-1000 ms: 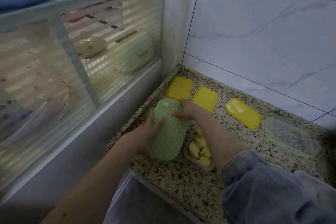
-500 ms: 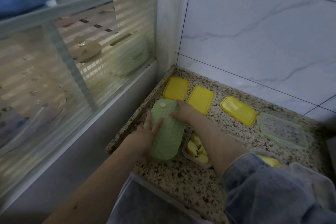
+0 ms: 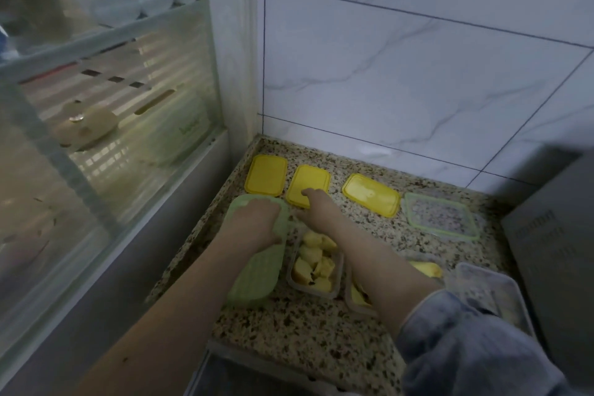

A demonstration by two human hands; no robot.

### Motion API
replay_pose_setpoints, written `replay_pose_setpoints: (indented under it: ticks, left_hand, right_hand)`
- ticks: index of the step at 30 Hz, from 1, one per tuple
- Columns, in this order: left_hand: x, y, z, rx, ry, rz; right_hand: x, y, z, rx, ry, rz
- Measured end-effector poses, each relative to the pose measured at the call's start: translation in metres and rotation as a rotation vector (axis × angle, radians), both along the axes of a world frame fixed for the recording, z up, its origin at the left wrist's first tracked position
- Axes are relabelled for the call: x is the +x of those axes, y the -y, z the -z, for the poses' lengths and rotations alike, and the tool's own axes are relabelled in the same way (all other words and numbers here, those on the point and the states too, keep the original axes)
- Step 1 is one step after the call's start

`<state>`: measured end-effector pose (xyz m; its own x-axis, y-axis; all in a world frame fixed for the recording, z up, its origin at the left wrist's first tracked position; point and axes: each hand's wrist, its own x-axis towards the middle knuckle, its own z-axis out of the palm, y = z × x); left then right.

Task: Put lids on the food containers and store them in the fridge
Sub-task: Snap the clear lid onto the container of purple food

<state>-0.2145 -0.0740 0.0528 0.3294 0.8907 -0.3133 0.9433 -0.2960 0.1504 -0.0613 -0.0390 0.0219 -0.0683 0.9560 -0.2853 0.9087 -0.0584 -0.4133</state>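
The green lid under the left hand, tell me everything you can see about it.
The green lid is a long, round-cornered rectangle, pale green with a bumpy grid texture, looking like soft silicone or plastic. It lies flat near the granite counter's left edge, beside an open container of yellow food chunks. The left hand presses on its far end.

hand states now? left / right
Left hand: open, pressing flat on the green lid.
Right hand: open, fingers reaching onto the middle yellow lid, not gripping it.
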Motion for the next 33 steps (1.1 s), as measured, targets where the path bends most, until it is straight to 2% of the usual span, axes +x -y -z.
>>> replay_pose_setpoints:
  ticks: [11, 22, 33]
  left_hand:
    - [0.125, -0.014, 0.001, -0.075, 0.181, 0.185]
    - [0.262, -0.051, 0.034, -0.084, 0.11, 0.291]
    - [0.336, -0.084, 0.074, -0.059, 0.093, 0.205]
  right_hand:
    - [0.147, 0.025, -0.017, 0.097, 0.081, 0.321]
    - [0.287, 0.035, 0.001, -0.002, 0.047, 0.584]
    - [0.338, 0.022, 0.031, -0.07, 0.032, 0.719]
